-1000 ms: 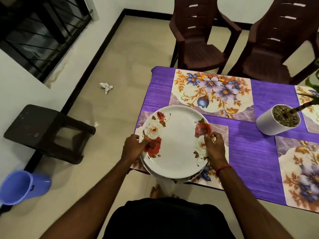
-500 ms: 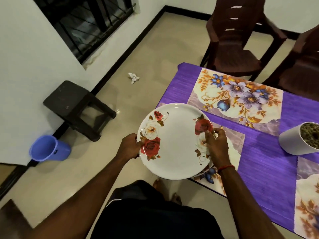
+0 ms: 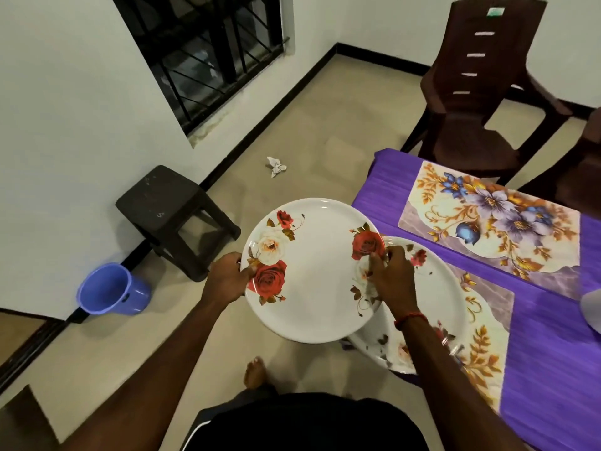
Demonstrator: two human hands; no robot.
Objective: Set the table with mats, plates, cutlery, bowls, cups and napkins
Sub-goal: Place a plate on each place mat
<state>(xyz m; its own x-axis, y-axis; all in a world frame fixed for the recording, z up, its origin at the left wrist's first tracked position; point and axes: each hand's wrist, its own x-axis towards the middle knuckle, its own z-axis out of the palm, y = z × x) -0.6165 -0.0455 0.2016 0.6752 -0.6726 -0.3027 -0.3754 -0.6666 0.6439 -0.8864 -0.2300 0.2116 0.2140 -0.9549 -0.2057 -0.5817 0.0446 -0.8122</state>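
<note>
I hold a white plate with red and white roses in the air, left of the table's near corner. My left hand grips its left rim and my right hand pinches its right rim. A second rose plate lies on the near floral mat, partly under the lifted plate and my right forearm. A far floral mat lies bare on the purple tablecloth.
Two brown plastic chairs stand behind the table. On the floor at left are a dark stool, a blue mug-shaped tub and a crumpled paper. A white pot's edge shows at far right.
The top plate has come off the stack and moved left, off the table's edge, leaving one plate on the near mat. The camera has swung left.
</note>
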